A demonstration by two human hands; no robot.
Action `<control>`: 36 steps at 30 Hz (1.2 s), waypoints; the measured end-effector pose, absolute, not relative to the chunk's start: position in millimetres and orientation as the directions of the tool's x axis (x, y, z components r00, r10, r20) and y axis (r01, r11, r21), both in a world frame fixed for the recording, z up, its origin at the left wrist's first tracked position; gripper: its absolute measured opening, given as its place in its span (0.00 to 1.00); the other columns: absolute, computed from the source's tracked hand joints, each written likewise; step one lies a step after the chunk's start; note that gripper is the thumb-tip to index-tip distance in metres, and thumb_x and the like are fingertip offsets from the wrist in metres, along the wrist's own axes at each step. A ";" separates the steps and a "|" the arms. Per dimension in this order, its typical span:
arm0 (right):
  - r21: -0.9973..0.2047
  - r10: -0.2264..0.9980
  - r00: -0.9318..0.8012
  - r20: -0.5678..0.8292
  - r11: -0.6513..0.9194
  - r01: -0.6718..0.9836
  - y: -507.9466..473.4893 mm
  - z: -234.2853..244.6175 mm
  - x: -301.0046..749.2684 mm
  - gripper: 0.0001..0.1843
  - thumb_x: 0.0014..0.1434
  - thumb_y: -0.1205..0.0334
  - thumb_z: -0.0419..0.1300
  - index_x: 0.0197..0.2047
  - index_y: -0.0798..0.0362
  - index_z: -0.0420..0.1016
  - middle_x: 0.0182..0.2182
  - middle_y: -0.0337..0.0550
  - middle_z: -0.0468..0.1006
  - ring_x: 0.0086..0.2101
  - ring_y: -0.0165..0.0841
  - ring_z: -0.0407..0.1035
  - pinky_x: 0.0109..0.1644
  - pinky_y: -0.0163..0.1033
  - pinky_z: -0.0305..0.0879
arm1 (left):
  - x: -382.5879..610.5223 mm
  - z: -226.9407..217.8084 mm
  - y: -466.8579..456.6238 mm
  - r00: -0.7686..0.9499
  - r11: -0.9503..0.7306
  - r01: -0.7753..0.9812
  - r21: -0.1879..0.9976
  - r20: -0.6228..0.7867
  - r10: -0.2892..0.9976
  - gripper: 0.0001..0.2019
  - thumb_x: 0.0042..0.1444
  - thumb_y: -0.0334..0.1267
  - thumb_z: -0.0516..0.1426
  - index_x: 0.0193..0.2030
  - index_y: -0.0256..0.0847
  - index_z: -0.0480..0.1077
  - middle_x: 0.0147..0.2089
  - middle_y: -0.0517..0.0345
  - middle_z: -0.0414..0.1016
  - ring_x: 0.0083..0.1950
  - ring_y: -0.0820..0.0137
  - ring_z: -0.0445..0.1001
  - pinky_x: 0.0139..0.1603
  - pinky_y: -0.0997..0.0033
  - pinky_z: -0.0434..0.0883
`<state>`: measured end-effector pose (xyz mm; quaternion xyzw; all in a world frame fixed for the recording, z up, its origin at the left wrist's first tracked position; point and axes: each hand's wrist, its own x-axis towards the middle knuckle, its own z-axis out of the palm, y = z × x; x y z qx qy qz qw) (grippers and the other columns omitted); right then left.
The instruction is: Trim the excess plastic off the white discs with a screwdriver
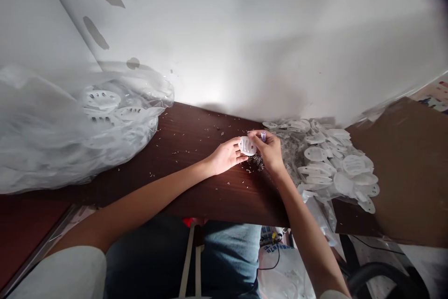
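Observation:
My left hand point(227, 155) grips a small white plastic part point(247, 146) with slots, fingers closed round its left side. My right hand point(270, 149) meets it from the right, fingers pinched on the same part, and a small bluish piece point(263, 136) shows at its fingertips. Both hands hover just above the dark brown table point(196, 149), over a scatter of tiny metal bits point(257, 163). A heap of similar white plastic parts point(336, 163) lies just right of my right hand.
A large clear plastic bag point(70, 126) holding round white slotted discs fills the table's left side. A brown board point(406, 168) lies at the right. A white wall rises behind the table. My legs, cables and a bag are below the table edge.

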<state>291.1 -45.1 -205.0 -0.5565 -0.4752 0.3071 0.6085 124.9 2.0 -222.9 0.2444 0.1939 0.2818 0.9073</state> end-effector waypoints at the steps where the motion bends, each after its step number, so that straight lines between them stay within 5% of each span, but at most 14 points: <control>1: -0.957 0.900 0.347 0.265 0.201 0.210 -45.9 -204.7 291.4 0.16 0.58 0.49 0.72 0.40 0.53 0.84 0.34 0.42 0.82 0.29 0.31 0.70 0.34 0.37 0.67 | 125.1 -223.0 1.8 0.758 0.718 -0.434 0.545 -0.210 0.618 0.09 0.66 0.39 0.59 0.48 0.38 0.76 0.47 0.47 0.82 0.46 0.64 0.79 0.50 0.63 0.74; 9: -0.753 0.866 0.233 0.443 0.219 0.621 -55.7 -194.0 290.4 0.16 0.63 0.53 0.65 0.49 0.50 0.87 0.44 0.47 0.87 0.36 0.37 0.77 0.46 0.43 0.72 | 119.6 -223.4 2.1 0.717 0.681 -0.487 0.547 -0.195 0.670 0.10 0.65 0.42 0.63 0.47 0.39 0.77 0.48 0.49 0.81 0.48 0.64 0.79 0.52 0.63 0.74; 36: -0.675 0.856 0.093 0.509 0.330 0.660 -55.4 -189.2 287.3 0.12 0.68 0.55 0.63 0.46 0.49 0.87 0.43 0.49 0.84 0.43 0.40 0.78 0.51 0.44 0.72 | 117.1 -222.8 5.6 0.691 0.664 -0.499 0.557 -0.207 0.693 0.14 0.61 0.46 0.68 0.47 0.40 0.77 0.47 0.52 0.80 0.47 0.68 0.78 0.50 0.68 0.73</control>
